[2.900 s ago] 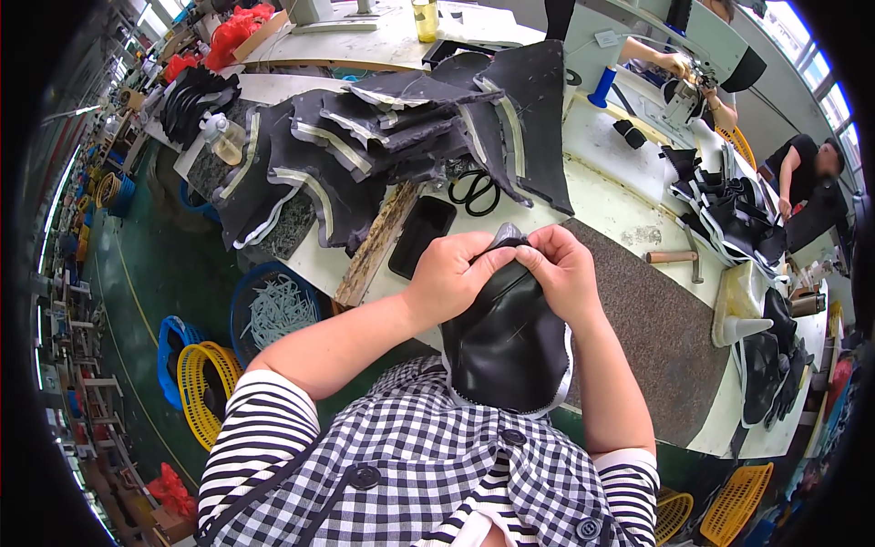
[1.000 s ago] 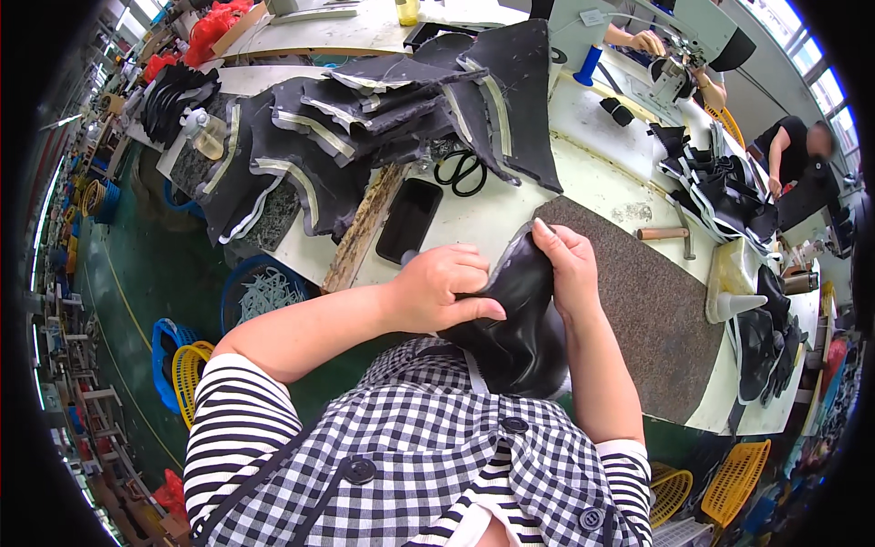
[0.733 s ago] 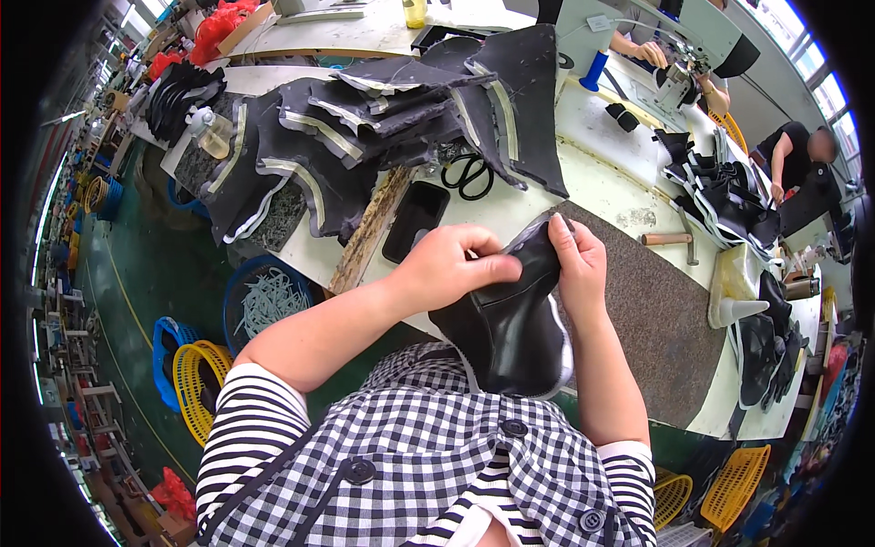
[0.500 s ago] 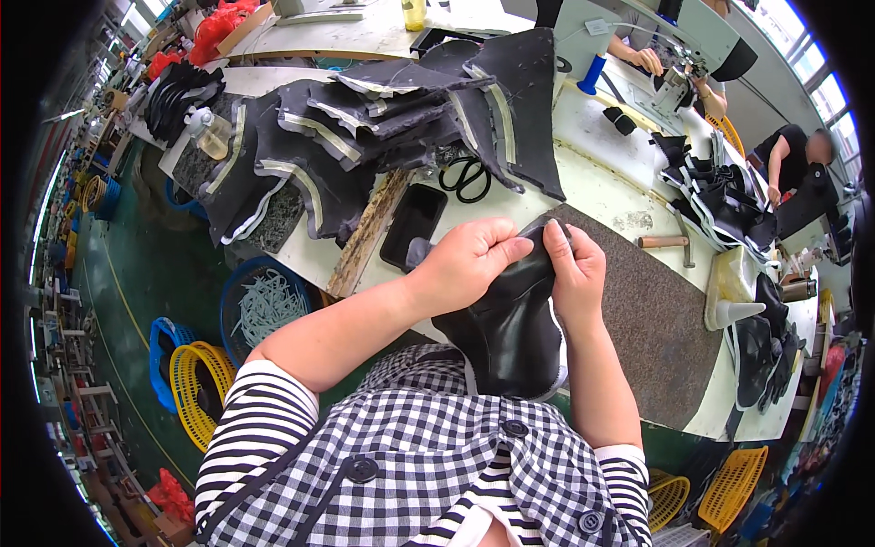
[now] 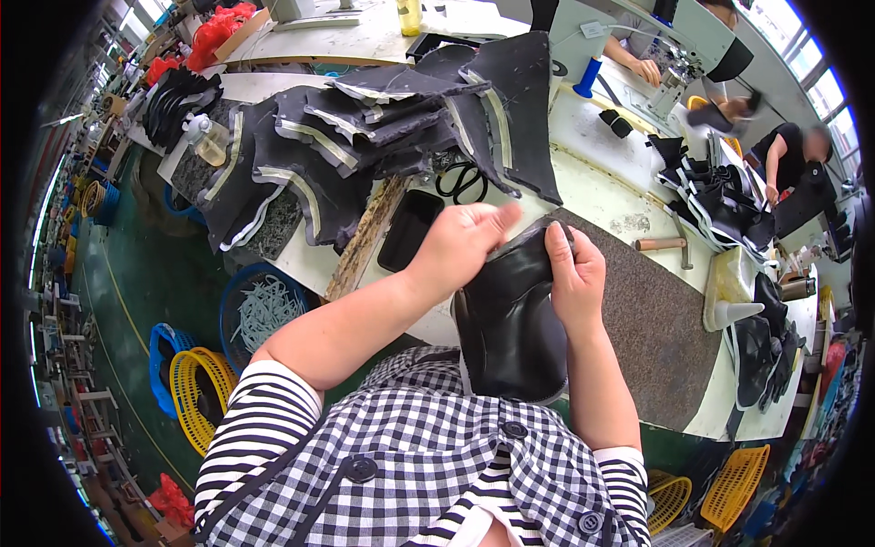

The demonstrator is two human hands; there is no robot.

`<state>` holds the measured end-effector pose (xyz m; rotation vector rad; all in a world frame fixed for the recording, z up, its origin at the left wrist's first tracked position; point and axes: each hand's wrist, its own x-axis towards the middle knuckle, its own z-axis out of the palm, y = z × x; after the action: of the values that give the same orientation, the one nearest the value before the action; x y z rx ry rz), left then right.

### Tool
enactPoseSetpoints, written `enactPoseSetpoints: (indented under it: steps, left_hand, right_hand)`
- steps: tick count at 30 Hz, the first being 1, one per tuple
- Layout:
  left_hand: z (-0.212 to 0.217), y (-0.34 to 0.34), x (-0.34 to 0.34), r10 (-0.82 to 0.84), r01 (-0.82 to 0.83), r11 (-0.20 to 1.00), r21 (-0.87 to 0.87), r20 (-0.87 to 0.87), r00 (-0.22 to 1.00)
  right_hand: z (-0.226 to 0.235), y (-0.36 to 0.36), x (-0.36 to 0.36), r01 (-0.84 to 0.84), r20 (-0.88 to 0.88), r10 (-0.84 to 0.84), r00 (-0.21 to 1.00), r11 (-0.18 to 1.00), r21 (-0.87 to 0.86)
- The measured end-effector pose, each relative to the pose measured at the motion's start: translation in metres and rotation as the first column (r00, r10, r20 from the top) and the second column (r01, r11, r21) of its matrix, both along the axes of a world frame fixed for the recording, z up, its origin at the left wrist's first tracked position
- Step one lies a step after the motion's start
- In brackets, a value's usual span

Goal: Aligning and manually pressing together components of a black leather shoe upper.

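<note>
A shiny black leather boot upper [image 5: 515, 337] hangs in front of my chest, with its narrow end up. My right hand [image 5: 576, 278] grips its top right edge, thumb in front and fingers behind. Close by the top left edge is my left hand [image 5: 460, 246]. Its thumb is raised and smeared by motion, and the other fingers are mostly hidden, so whether it touches the leather is unclear. Beyond my hands lie black-handled scissors [image 5: 463, 183] and a dark phone [image 5: 411, 230]. Black pieces with pale strips [image 5: 314, 150] are piled across the table.
A brown mat [image 5: 652, 337] covers the table at right, beside a hammer [image 5: 662, 243]. Far right are more black pieces [image 5: 715, 196] and a white cone [image 5: 734, 314]. A blue basket of pale strips [image 5: 266, 305] stands left. Another person's hand [image 5: 645, 71] is near a sewing machine [image 5: 673, 91].
My left thumb has lifted off the leather's top edge, and the hand has turned up slightly. The upper hangs a little more to the right. Something dark has appeared, blurred, near the far-right workers.
</note>
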<state>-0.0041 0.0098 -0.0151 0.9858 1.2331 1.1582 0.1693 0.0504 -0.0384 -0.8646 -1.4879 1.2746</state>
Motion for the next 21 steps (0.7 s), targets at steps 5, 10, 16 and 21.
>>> enactPoseSetpoints:
  steps: [5, 10, 16, 21]
  left_hand:
    - [0.004, -0.007, 0.004, 0.050, -0.057, 0.968, 0.243, 0.034, 0.998]
    - [-0.003, 0.024, -0.025, 0.199, -0.196, 0.977, 0.082, -0.044, 0.979]
    - [-0.010, 0.008, -0.034, -0.536, 0.525, 0.840, -0.139, -0.367, 0.760]
    - [-0.006, 0.000, -0.056, -0.700, 0.647, 0.712, -0.273, -0.351, 0.622]
  right_hand:
    - [-0.004, -0.001, 0.001, 0.036, 0.014, -0.035, 0.999, 0.997, -0.067]
    - [0.000, -0.002, 0.004, 0.020, 0.019, -0.020, 1.000, 1.000, -0.011]
    - [-0.017, 0.019, 0.010, 0.056, -0.049, -0.067, 0.997, 0.977, -0.206]
    - [-0.059, 0.045, 0.040, 0.072, 0.158, -0.020, 0.987, 0.942, -0.327]
